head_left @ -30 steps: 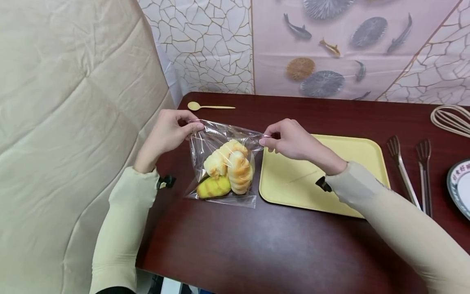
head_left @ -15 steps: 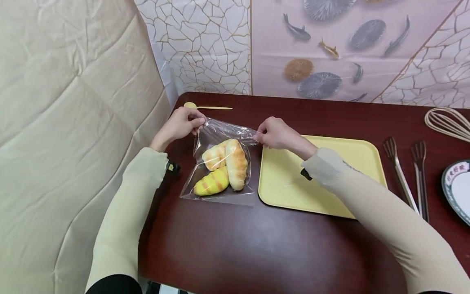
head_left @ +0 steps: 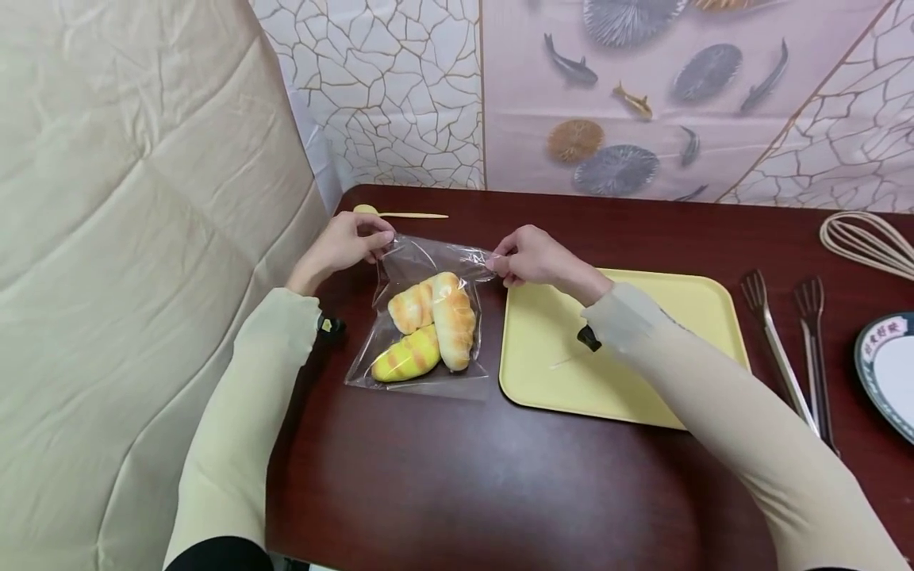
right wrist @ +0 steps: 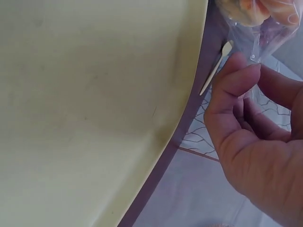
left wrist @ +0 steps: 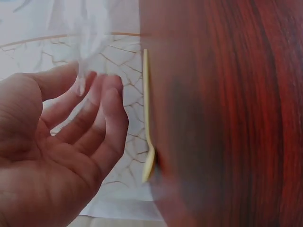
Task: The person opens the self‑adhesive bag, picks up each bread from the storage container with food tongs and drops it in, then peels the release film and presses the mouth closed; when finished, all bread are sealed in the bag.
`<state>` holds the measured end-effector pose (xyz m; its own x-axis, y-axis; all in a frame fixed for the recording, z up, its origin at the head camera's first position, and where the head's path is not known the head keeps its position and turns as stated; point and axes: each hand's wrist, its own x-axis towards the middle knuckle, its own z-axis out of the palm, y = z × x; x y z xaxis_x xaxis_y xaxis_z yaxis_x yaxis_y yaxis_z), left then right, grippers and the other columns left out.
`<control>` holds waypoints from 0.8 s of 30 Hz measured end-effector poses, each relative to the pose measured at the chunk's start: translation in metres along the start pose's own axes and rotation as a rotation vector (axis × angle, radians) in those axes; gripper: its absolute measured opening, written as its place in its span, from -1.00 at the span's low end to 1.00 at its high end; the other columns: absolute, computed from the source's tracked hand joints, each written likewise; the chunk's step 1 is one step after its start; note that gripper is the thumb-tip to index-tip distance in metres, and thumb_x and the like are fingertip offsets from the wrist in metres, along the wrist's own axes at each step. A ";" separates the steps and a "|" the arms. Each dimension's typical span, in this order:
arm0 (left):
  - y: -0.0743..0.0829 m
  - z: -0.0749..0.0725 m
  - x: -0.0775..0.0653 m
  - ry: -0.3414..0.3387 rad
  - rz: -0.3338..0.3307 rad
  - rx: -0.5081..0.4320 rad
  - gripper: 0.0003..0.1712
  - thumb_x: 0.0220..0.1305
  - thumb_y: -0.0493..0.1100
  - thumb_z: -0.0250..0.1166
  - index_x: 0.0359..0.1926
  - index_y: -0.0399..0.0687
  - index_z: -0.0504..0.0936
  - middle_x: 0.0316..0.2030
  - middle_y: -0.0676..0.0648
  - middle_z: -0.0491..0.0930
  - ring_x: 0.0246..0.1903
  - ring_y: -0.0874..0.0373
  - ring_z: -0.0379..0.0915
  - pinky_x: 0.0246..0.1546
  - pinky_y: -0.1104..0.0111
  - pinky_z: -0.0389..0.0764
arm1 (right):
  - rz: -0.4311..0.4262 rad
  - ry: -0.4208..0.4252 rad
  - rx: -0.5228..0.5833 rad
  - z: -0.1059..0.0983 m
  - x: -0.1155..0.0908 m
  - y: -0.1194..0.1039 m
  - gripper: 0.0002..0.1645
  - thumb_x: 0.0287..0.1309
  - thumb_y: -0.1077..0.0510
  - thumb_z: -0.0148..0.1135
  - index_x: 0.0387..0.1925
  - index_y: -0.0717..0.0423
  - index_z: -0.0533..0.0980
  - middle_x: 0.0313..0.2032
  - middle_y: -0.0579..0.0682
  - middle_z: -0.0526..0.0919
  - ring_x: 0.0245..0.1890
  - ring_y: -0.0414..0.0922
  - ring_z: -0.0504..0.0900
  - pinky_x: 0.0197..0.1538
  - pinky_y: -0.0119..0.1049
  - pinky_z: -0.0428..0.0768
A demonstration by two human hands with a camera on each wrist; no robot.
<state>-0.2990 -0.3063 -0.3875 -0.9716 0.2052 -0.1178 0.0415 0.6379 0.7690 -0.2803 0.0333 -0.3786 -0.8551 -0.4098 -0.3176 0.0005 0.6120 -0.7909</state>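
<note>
A clear plastic bag [head_left: 432, 251] lies on the dark wooden table, its mouth end raised between both hands. Inside are three bread pieces: a yellow striped roll [head_left: 405, 356], a long golden-white roll [head_left: 454, 321] and a similar roll [head_left: 412, 308] partly behind it. My left hand [head_left: 346, 240] pinches the bag's upper left corner between thumb and fingers; the left wrist view shows clear film at the thumb tip. At the upper right corner, my right hand [head_left: 534, 258] pinches gathered film, also visible in the right wrist view above the fingertips [right wrist: 247, 75].
Right of the bag sits a yellow tray [head_left: 550, 377], under the right forearm. A yellow spoon [head_left: 414, 215] lies behind the left hand. Two fork-ended utensils [head_left: 778, 349], a whisk-like wire loop [head_left: 867, 242] and a plate [head_left: 874, 373] are farther right. A padded cream panel [head_left: 178, 262] borders the left.
The bag has gone from slanted to flatter, and the rolls inside have settled apart. My hands have come slightly closer together, both still pinching its corners. Little differs in the last half second.
</note>
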 end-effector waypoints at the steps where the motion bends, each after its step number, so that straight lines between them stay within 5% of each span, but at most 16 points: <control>1: 0.002 -0.001 -0.002 0.018 0.012 0.008 -0.70 0.55 -0.11 0.36 0.12 -0.20 0.76 -0.15 -0.17 0.78 -0.34 0.16 0.69 -0.27 0.37 0.76 | -0.003 0.012 0.007 0.000 -0.002 0.000 -0.68 0.52 0.14 0.27 -0.01 0.36 0.70 -0.38 0.03 0.72 -0.43 -0.16 0.71 -0.27 -0.39 0.68; 5: 0.011 -0.003 -0.018 0.142 0.069 0.069 -0.60 0.48 -0.02 0.43 0.21 -0.09 0.72 0.09 -0.19 0.77 -0.08 -0.03 0.75 -0.09 0.36 0.68 | -0.029 0.106 -0.020 -0.003 -0.011 0.001 -0.60 0.57 0.03 0.22 0.16 0.26 0.64 -0.16 0.17 0.78 -0.33 0.04 0.80 -0.28 -0.36 0.65; 11: 0.036 0.006 -0.050 0.309 0.219 0.105 -0.44 0.39 -0.05 0.48 0.34 -0.13 0.64 0.30 -0.23 0.63 0.26 -0.14 0.60 0.25 0.02 0.63 | -0.113 0.312 -0.071 -0.006 -0.045 -0.001 -0.54 0.62 -0.03 0.15 0.30 0.17 0.58 -0.02 0.23 0.80 -0.14 0.15 0.85 -0.20 -0.31 0.60; 16: 0.055 0.021 -0.076 0.336 0.336 0.141 -0.25 0.32 0.03 0.49 0.44 -0.15 0.54 0.52 -0.23 0.42 0.49 -0.16 0.36 0.41 -0.08 0.46 | -0.219 0.483 -0.089 -0.005 -0.081 0.001 -0.60 0.59 0.03 0.18 0.26 0.14 0.63 -0.11 0.13 0.80 -0.24 -0.05 0.79 -0.13 -0.38 0.57; 19: 0.060 0.030 -0.090 0.325 0.349 0.170 -0.14 0.30 0.10 0.50 0.52 -0.11 0.46 0.62 -0.22 0.26 0.60 -0.19 0.19 0.54 -0.15 0.33 | -0.274 0.569 -0.105 -0.003 -0.100 0.007 -0.64 0.56 0.10 0.22 0.22 0.15 0.66 -0.14 0.10 0.80 -0.23 -0.15 0.71 -0.14 -0.51 0.53; 24: 0.064 0.045 -0.109 0.307 0.334 0.242 -0.08 0.29 0.17 0.49 0.56 -0.04 0.41 0.69 -0.16 0.15 0.65 -0.22 0.09 0.53 -0.23 0.33 | -0.331 0.675 -0.142 0.000 -0.128 0.021 -0.63 0.54 0.15 0.24 0.24 0.20 0.66 -0.03 0.14 0.78 -0.08 -0.05 0.72 -0.11 -0.68 0.46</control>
